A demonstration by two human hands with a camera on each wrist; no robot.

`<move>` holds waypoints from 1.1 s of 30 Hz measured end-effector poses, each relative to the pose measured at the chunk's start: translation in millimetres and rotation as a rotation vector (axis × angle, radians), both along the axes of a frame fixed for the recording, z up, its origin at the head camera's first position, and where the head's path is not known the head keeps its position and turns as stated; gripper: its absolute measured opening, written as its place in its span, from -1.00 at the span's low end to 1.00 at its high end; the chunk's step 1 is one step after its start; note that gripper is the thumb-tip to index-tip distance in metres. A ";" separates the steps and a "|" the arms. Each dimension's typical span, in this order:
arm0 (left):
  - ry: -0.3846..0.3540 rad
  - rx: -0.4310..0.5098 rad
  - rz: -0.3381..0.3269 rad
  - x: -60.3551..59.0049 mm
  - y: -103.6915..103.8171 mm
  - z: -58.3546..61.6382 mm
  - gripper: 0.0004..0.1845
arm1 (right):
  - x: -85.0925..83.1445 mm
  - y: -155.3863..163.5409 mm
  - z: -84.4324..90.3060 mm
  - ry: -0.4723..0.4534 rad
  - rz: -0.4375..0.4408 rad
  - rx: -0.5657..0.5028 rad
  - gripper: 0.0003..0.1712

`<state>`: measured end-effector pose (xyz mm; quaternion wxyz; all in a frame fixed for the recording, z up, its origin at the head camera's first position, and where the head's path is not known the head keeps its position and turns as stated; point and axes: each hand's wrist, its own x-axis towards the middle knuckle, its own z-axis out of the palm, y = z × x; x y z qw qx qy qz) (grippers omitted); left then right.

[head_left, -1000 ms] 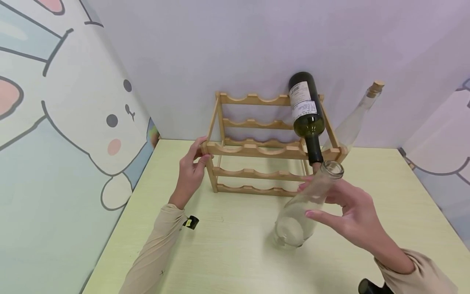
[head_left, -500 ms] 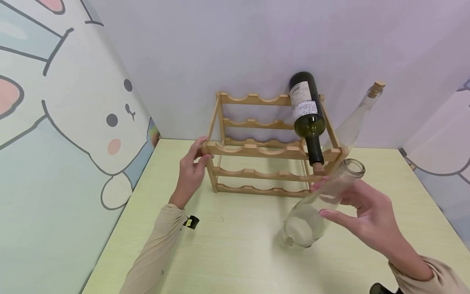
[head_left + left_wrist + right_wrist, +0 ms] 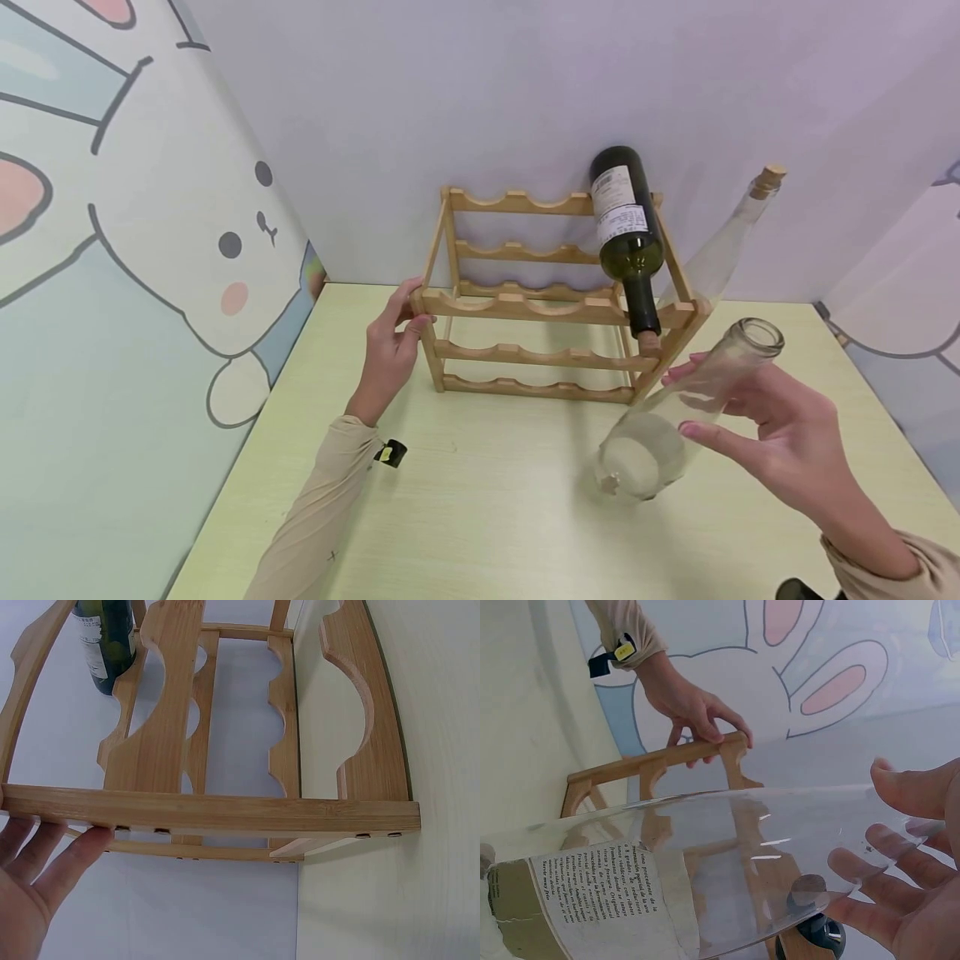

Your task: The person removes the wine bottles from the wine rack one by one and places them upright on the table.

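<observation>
My left hand (image 3: pixel 390 350) grips the upper left front corner of a wooden wine rack (image 3: pixel 517 307). Its fingers lie against the side rail in the left wrist view. With thumb and fingers around its upper part, my right hand (image 3: pixel 787 433) holds a clear glass bottle (image 3: pixel 660 442), uncorked and tilted with its mouth to the upper right. A printed paper label (image 3: pixel 607 900) shows on this bottle in the right wrist view. Whether its base touches the table cannot be told. A dark green wine bottle (image 3: pixel 626 208) lies in the rack's top right slot, corked neck toward me.
Behind the rack's right side, a clear corked bottle (image 3: pixel 720 250) leans toward the upper right, partly hidden. The pale yellow table (image 3: pixel 480 517) meets a wall at the back. Rabbit drawings (image 3: pixel 195 208) cover the left wall.
My right hand has moved steadily to the right with the clear bottle, from before the wine bottle's cork to beside the rack's right front corner. My left hand and the rack have stayed put.
</observation>
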<state>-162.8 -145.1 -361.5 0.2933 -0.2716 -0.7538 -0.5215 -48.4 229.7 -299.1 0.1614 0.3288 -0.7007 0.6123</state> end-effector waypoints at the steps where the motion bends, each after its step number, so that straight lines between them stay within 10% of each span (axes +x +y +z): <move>1: 0.001 -0.001 0.001 0.1 -0.2 0.0 -0.55 | 0.0 1.3 0.2 -0.004 -0.002 -0.002 -0.54; 16: 0.003 0.000 0.009 0.4 0.6 1.0 -0.54 | -5.6 22.5 -2.5 -0.060 -0.074 0.006 -0.41; 23: -0.019 0.018 0.011 -16.8 -6.7 -22.7 -0.50 | -11.1 33.6 -2.3 -0.114 -0.121 0.036 -0.40; 33: -0.030 0.027 -0.004 -18.6 -9.1 -25.5 -0.49 | -20.2 46.7 -5.6 -0.156 -0.121 -0.007 -0.42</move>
